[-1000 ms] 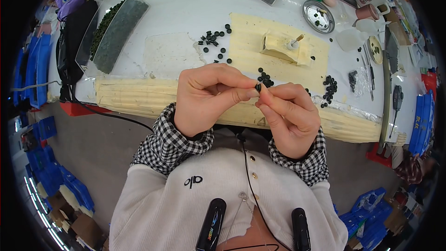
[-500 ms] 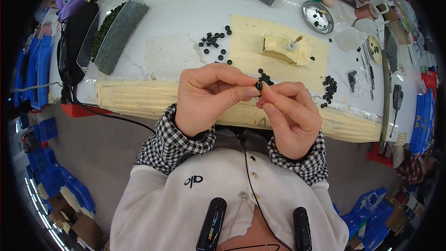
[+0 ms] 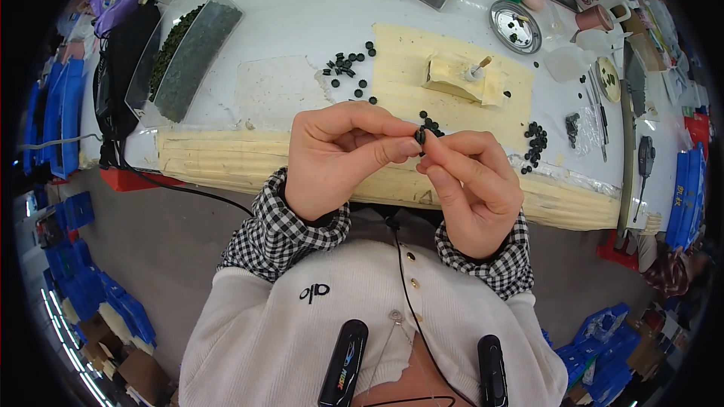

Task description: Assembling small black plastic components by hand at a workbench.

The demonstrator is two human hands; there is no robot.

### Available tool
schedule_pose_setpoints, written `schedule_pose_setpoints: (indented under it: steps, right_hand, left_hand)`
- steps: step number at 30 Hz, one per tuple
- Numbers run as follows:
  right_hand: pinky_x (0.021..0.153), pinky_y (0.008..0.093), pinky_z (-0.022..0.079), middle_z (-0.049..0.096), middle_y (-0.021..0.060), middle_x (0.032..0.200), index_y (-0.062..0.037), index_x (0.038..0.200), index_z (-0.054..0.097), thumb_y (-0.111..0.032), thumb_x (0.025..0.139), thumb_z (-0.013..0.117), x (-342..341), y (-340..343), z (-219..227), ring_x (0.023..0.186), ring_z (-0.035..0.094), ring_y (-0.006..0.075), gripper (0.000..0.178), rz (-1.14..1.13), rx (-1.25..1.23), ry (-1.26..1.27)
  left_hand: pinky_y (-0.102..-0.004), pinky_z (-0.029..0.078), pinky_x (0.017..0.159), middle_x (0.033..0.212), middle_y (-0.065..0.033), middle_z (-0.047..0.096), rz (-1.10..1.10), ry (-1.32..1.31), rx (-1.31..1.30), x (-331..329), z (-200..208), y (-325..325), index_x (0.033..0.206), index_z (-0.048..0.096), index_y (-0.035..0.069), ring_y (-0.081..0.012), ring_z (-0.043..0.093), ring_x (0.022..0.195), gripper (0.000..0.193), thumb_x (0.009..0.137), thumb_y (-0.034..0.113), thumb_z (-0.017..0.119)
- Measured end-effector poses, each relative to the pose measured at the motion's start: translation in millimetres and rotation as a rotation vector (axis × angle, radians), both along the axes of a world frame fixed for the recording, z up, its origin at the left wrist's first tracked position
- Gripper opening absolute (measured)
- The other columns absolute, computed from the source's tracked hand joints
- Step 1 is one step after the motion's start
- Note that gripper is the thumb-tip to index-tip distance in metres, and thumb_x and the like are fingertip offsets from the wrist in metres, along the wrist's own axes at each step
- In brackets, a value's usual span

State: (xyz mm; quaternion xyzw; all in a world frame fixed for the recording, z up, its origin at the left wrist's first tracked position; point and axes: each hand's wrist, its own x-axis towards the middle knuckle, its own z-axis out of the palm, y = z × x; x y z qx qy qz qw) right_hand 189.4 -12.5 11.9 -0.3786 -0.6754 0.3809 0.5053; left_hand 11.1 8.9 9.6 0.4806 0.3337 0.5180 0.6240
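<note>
Head view: left hand (image 3: 332,157) pinches a small dark disc (image 3: 420,136) between thumb and index — long axis pointing away from the body. Right hand (image 3: 477,194) close on its right; contact, grip can't be told. Loose dark discs (image 3: 429,123) just beyond the fingers.

A slight sheen is shown by the sm. dark-green round piece (image 3: 420,136). Light is reflected by the smooth, glossy wht counter (image 3: 286,15); its front edge (image 3: 226,154) is covered w/ wrinkled, matt cream sheeting. Shiny metal is seen in the round silver dish (image 3: 532,34), clear plastic in the lg. rectangular tray (image 3: 197,60). Blk/wht checked cuffs (image 3: 309,230) are made of matt cloth, the wht sweater (image 3: 256,324) of ribbed knit.
</note>
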Motion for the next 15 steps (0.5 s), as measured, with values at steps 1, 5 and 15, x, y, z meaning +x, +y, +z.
schedule_pose_setpoints:
  steps: [1,5,15]
  right_hand:
    - [0.063,0.0215,0.045,0.058,0.0103,0.093,0.0,0.109,0.064,0.006,0.079,0.063,-0.3,-0.3,0.2,0.077,0.057,0.0151,0.03,-0.002,-0.007,0.004]
    - [0.065,0.0231,0.046,0.059,0.0105,0.091,0.0005,0.107,0.064,0.006,0.078,0.063,1.9,1.8,-0.8,0.076,0.057,0.0162,0.029,-0.032,0.019,0.002]
    - [0.063,0.0274,0.046,0.059,0.0097,0.082,-0.0007,0.092,0.064,-0.004,0.078,0.066,31.8,58.4,25.1,0.069,0.057,0.0179,0.014,-0.432,0.23,-0.4]
  left_hand:
    - [-0.0228,0.053,0.072,0.087,-0.0123,0.065,-0.002,-0.005,-0.004,-0.1,-0.1,0.0,0.093,0.064,-0.006,-0.0147,0.064,0.079,0.016,0.077,-0.008,0.065]
    - [-0.023,0.053,0.07,0.088,-0.0132,0.065,-0.005,0.0,-0.044,0.3,-0.1,-0.4,0.093,0.063,-0.004,-0.0145,0.063,0.077,0.014,0.079,-0.006,0.063]
    - [-0.021,0.054,0.072,0.097,-0.0144,0.064,-0.318,-0.831,-0.545,2.3,-23.1,-2.1,0.107,0.058,0.001,-0.0168,0.064,0.085,0.018,0.091,0.005,0.051]
